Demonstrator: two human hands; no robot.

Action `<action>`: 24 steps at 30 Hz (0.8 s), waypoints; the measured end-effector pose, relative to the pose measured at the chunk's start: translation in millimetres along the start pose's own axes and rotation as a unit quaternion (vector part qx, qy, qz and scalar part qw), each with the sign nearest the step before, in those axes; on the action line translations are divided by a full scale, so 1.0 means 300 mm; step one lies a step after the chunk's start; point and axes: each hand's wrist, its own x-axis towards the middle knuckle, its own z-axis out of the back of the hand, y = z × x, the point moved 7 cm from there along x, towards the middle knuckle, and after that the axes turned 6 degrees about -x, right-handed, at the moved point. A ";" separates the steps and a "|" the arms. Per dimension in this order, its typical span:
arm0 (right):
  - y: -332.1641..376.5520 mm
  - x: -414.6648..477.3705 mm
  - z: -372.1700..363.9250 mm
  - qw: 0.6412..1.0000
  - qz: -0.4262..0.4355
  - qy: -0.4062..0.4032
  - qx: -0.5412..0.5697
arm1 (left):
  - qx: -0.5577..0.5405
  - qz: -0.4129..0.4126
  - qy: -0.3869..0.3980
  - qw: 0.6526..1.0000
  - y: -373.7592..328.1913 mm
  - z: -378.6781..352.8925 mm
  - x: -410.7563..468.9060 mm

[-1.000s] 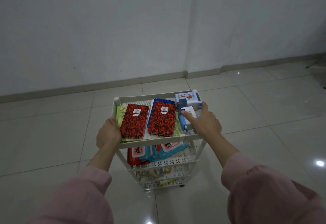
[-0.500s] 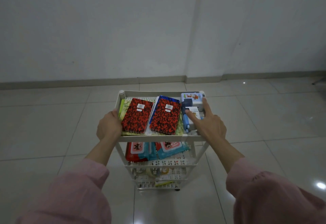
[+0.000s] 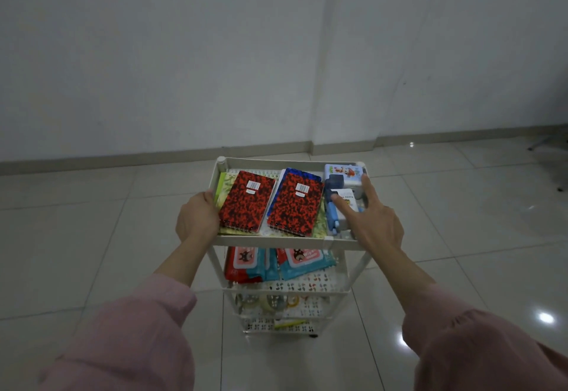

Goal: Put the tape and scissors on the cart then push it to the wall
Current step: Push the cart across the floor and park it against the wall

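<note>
Your left hand (image 3: 196, 218) curls around the left rim of the top tray of the white plastic cart (image 3: 276, 240), thumb over the edge beside a green-edged pad. Your right hand (image 3: 373, 221) lies flat at the tray's right corner, fingers (image 3: 368, 187) spread and pinching nothing, the index fingertip resting on a small white box (image 3: 347, 198) and another finger reaching toward a pale blue box with a cartoon print (image 3: 344, 172).

The cart is a three-tier trolley with perforated shelves and slim white posts, standing on glossy grey floor tiles (image 3: 92, 237) close to the wall (image 3: 215, 52), its far edge just short of the skirting board (image 3: 153, 155). Two red-and-black speckled spiral notebooks (image 3: 270, 201) lie side by side on the top tray, each with a barcode sticker; blue stationery pieces (image 3: 333, 215) crowd the right end, too cluttered to tell whether scissors are among them.

The middle shelf carries red and teal packets (image 3: 276, 263) with cartoon faces. On the bottom shelf, several rolls of tape (image 3: 270, 301), clear and yellowish, sit in a row, seen through the shelf above, with a yellow pen-like item (image 3: 289, 324) lying in front. Pink sleeves (image 3: 132, 338) frame the lower foreground.
</note>
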 end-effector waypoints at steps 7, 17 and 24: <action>0.040 0.222 -0.005 1.000 -0.014 -0.011 0.006 | -0.001 -0.008 0.001 1.000 -0.124 -0.098 0.171; 0.138 0.524 -0.011 1.000 -0.005 0.015 0.023 | 0.020 0.003 -0.006 1.000 -0.270 -0.178 0.415; 0.220 0.643 -0.023 0.998 0.036 0.038 0.026 | 0.003 0.040 -0.031 0.999 -0.263 -0.189 0.451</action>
